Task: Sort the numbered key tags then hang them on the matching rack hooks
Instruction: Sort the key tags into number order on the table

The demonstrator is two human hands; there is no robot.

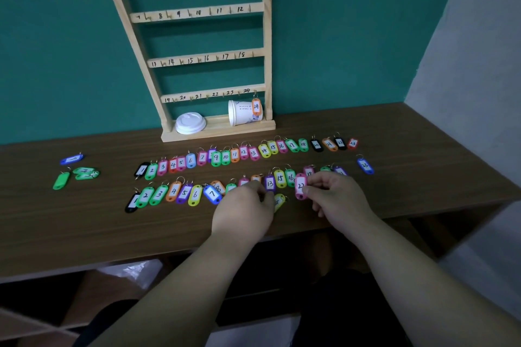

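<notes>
Two rows of coloured numbered key tags lie on the wooden table (pixel 84 228): the far row (pixel 244 152) runs from 1 to 23, the near row (pixel 174 193) from 1 upward. My right hand (pixel 335 194) pinches a pink tag marked 22 (pixel 300 186) just above the near row. My left hand (pixel 245 205) rests over the middle of the near row with fingers curled, covering tags there; a yellow tag (pixel 279 201) peeks out beside it. The wooden rack (pixel 197 58) stands behind, with an orange tag 24 (pixel 256 106) on its hook.
A white paper cup (pixel 242 113) lies on its side on the rack's base, its lid (pixel 191 122) beside it. A blue tag (pixel 365 165) lies apart at right. One blue and several green tags (pixel 76 170) lie at far left.
</notes>
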